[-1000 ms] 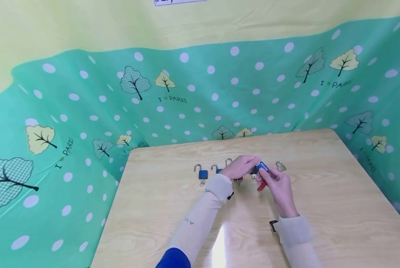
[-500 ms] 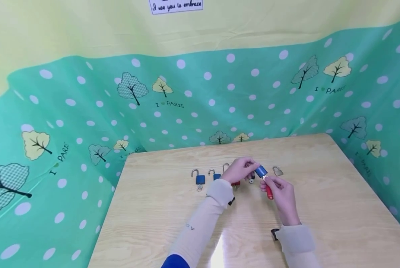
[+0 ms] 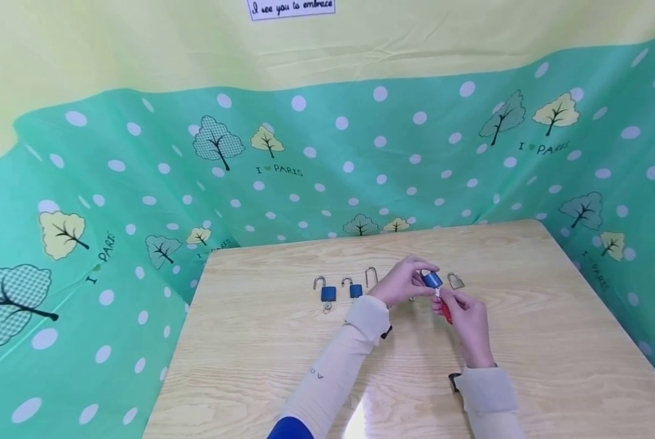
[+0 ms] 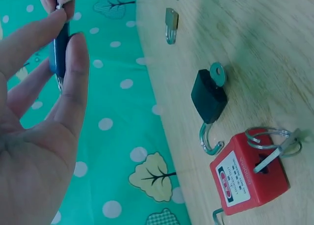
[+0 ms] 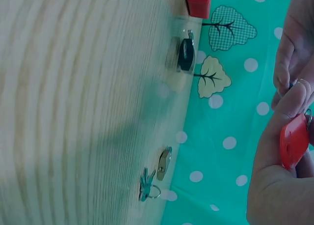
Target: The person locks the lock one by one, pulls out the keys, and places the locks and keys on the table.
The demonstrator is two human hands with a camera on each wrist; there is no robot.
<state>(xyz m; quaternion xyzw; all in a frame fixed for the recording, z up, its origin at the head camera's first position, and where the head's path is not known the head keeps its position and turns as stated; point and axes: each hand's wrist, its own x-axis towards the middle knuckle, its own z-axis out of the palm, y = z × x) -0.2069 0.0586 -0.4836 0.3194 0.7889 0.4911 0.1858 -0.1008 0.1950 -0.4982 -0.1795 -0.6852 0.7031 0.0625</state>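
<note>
My left hand point(image 3: 401, 281) grips a small blue padlock point(image 3: 432, 279) above the table. In the left wrist view the padlock point(image 4: 59, 53) lies edge-on between thumb and fingers. Just below it my right hand point(image 3: 467, 320) pinches a key point(image 3: 438, 292) at the padlock's bottom; how far it is inserted cannot be told. A red key tag point(image 5: 294, 140) hangs by a ring beside the right thumb. Under the hands, a black padlock point(image 4: 208, 97) with a key in it and a red lockout padlock point(image 4: 250, 173) with a key lie on the wood, their shackles raised.
Two blue padlocks point(image 3: 329, 294) point(image 3: 355, 291) with raised shackles lie left of the hands. A brass padlock point(image 3: 455, 280) lies to the right, with a bunch of keys point(image 5: 146, 185) beside it. A green dotted curtain point(image 3: 283, 201) stands behind the wooden table point(image 3: 239, 341).
The right hand has moved down to the padlock's lower end, and the red tag has swung below it. The left hand has shifted slightly right with the blue padlock, whose shackle side now shows.
</note>
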